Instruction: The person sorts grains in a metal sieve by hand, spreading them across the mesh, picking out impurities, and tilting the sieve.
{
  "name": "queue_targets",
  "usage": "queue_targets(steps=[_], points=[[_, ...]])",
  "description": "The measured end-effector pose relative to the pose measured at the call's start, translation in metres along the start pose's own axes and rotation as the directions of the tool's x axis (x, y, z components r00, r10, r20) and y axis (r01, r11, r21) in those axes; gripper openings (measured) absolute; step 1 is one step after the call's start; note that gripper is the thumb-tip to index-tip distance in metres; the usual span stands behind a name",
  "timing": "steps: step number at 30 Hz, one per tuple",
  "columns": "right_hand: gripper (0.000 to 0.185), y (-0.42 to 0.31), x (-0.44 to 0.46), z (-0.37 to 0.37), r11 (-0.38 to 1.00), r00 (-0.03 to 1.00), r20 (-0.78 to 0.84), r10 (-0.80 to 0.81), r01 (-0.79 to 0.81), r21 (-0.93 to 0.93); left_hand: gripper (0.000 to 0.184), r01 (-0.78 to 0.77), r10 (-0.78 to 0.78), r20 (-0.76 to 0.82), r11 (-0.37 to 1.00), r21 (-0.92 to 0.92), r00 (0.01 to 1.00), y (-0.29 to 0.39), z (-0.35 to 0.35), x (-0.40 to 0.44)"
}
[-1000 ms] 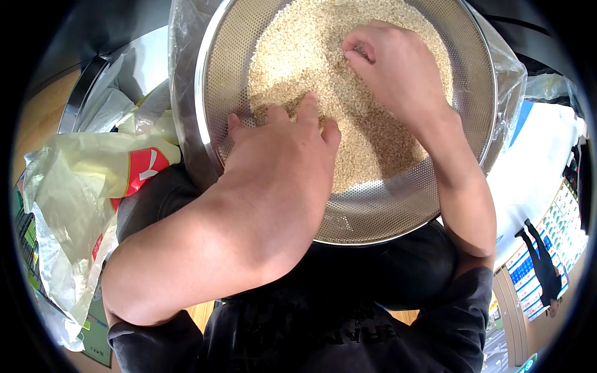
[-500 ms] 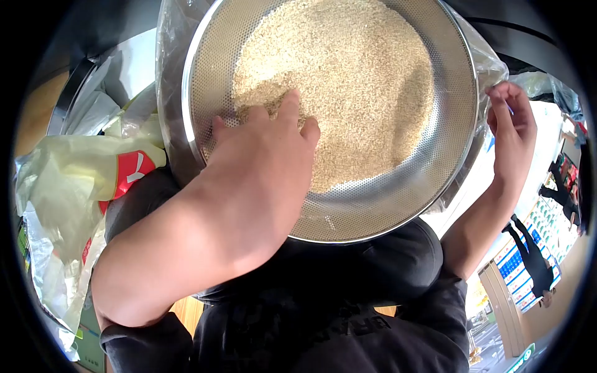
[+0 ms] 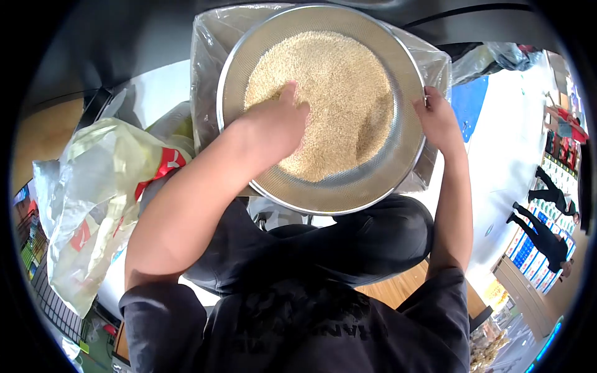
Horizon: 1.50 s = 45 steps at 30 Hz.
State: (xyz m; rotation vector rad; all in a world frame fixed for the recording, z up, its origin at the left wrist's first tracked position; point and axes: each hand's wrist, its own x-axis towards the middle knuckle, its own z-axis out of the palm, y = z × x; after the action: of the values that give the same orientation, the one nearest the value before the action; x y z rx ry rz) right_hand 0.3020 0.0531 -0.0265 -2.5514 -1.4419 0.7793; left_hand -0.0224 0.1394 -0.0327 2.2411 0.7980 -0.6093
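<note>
A round metal sieve (image 3: pixel 339 198) with a perforated wall holds pale, hulled-looking grain (image 3: pixel 329 87). My left hand (image 3: pixel 277 127) reaches in from the left and rests on the grain. Its index finger is stretched out and the thumb stands apart; the other fingers are partly hidden, sunk in the grain or behind the hand. My right hand (image 3: pixel 438 118) is closed at the sieve's right rim, fingertips pinched on the edge. Beneath and around the sieve spreads a clear plastic bag (image 3: pixel 208 68), its edges showing on both sides.
At the left hangs a pale yellow plastic bag (image 3: pixel 93 180) with red print. Clear plastic (image 3: pixel 504 57) lies at the upper right, near a blue sheet (image 3: pixel 469 109). People in dark clothes (image 3: pixel 541 236) stand far right by stacked boxes (image 3: pixel 525 252). My legs (image 3: pixel 373 242) are below the sieve.
The sieve now appears smaller and whole in view. My right hand has gone from the plastic bag's edge to the sieve rim. My left hand's fingers are deeper in the grain.
</note>
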Motion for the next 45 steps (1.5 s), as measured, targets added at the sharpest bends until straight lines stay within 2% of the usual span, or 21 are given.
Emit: queue_targets(steps=[2,4,6,8,10,12,14,16,19,20,22,23,25,28,29,30,32,36,39,41,45], points=[[0.057,0.003,0.001,0.009,0.999,0.998,-0.056,0.002,-0.005,-0.047,0.055,-0.012,0.014,-0.040,0.999,0.039,0.999,-0.006,-0.004,0.010],[0.059,0.005,-0.002,0.015,0.998,0.998,-0.053,0.040,-0.038,0.044,0.050,-0.020,0.026,-0.065,0.996,0.090,0.998,-0.008,-0.002,0.017],[0.060,-0.001,-0.007,0.016,0.961,0.986,-0.036,0.160,-0.148,0.235,0.042,-0.022,0.059,-0.222,0.986,0.168,0.973,-0.004,-0.004,0.027],[0.060,-0.006,-0.017,0.023,0.949,0.982,-0.089,0.169,-0.137,0.285,0.044,0.017,0.023,-0.208,0.982,0.189,0.978,0.008,-0.002,0.026],[0.061,-0.013,-0.021,0.025,0.939,0.976,-0.131,0.172,-0.122,0.320,0.052,0.067,0.006,-0.352,0.978,0.197,0.936,0.010,0.019,0.031],[0.061,-0.022,-0.024,0.020,0.987,0.981,-0.115,0.158,-0.152,0.060,0.055,0.073,-0.009,-0.361,0.983,0.166,0.933,0.011,0.029,0.029],[0.061,-0.023,-0.022,0.020,0.991,0.984,-0.119,0.132,-0.135,-0.014,0.059,0.083,-0.030,-0.371,0.988,0.128,0.928,0.005,0.036,0.040],[0.062,-0.024,-0.025,0.018,0.989,0.988,-0.116,0.106,-0.116,-0.089,0.060,-0.001,0.108,-0.512,0.979,0.205,0.852,-0.004,0.043,0.054],[0.065,-0.034,-0.031,0.011,0.984,0.997,-0.082,0.012,-0.027,-0.176,0.058,-0.053,0.156,-0.524,0.977,0.207,0.837,-0.005,0.030,0.062],[0.066,-0.040,-0.033,0.010,0.976,0.995,-0.081,0.050,-0.066,-0.207,0.058,-0.043,0.141,-0.514,0.979,0.199,0.846,-0.005,0.028,0.059],[0.066,-0.050,-0.035,0.008,0.967,0.993,-0.078,0.085,-0.101,-0.233,0.055,-0.037,0.137,-0.287,0.944,0.327,0.948,-0.002,0.022,0.052],[0.065,-0.055,-0.034,0.008,0.953,0.990,-0.065,0.123,-0.136,-0.271,0.055,-0.031,0.131,-0.285,0.943,0.330,0.949,0.001,0.019,0.048],[0.065,-0.059,-0.035,0.006,0.936,0.984,-0.040,0.172,-0.176,-0.304,0.052,-0.083,0.127,-0.121,0.946,0.314,0.984,0.014,0.020,0.034],[0.062,-0.059,-0.036,0.001,0.940,0.992,-0.014,0.122,-0.120,-0.320,0.051,-0.077,0.077,0.007,0.972,0.222,0.997,0.032,0.016,0.015],[0.060,-0.058,-0.037,0.000,0.947,0.993,-0.022,0.120,-0.121,-0.297,0.055,-0.073,0.100,-0.089,0.961,0.268,0.991,0.035,0.018,0.010],[0.059,-0.057,-0.037,0.000,0.954,0.992,-0.028,0.120,-0.123,-0.275,0.055,-0.077,0.100,-0.075,0.961,0.266,0.992,0.030,0.025,0.014],[0.056,-0.057,-0.039,0.003,0.950,0.991,-0.035,0.132,-0.137,-0.280,0.062,0.025,0.091,-0.321,0.940,0.339,0.943,0.019,0.037,0.025],[0.055,-0.057,-0.043,0.005,0.944,0.997,-0.044,0.068,-0.079,-0.319,0.067,0.022,0.086,-0.284,0.934,0.356,0.955,0.000,0.038,0.035],[0.054,-0.059,-0.042,0.003,0.955,0.997,-0.044,0.059,-0.070,-0.289,0.068,-0.023,0.081,-0.155,0.937,0.349,0.985,0.013,0.036,0.026],[0.054,-0.058,-0.043,0.004,0.959,0.997,-0.042,0.061,-0.071,-0.275,0.070,-0.065,0.061,0.023,0.945,0.319,0.998,0.025,0.027,0.017],[0.053,-0.061,-0.041,0.003,0.958,0.997,-0.035,0.065,-0.072,-0.276,0.070,-0.061,0.086,-0.068,0.948,0.312,0.994,0.024,0.034,0.020]])
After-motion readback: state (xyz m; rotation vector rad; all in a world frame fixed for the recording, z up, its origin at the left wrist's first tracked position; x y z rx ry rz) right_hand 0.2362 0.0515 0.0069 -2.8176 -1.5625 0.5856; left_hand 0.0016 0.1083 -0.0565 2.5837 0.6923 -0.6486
